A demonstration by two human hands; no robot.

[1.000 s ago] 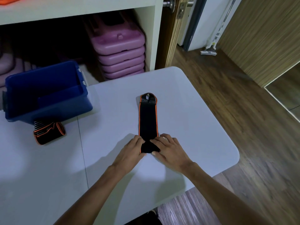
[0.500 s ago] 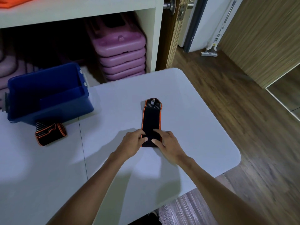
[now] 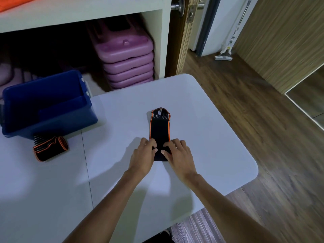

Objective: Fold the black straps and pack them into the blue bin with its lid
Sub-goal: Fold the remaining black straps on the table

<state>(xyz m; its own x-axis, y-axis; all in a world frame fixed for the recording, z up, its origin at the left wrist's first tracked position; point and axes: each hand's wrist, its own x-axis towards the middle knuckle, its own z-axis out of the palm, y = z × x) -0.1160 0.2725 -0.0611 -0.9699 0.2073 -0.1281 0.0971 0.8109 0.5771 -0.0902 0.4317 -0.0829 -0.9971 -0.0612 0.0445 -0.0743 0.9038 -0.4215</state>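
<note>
On the white table (image 3: 219,137), black strap (image 3: 159,130) flat, both hands' fingers (image 3: 152,143) pressing its near end

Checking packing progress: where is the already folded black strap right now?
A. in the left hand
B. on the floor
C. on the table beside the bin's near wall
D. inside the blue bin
C: the folded strap lies on the white table just outside the blue bin.
</note>
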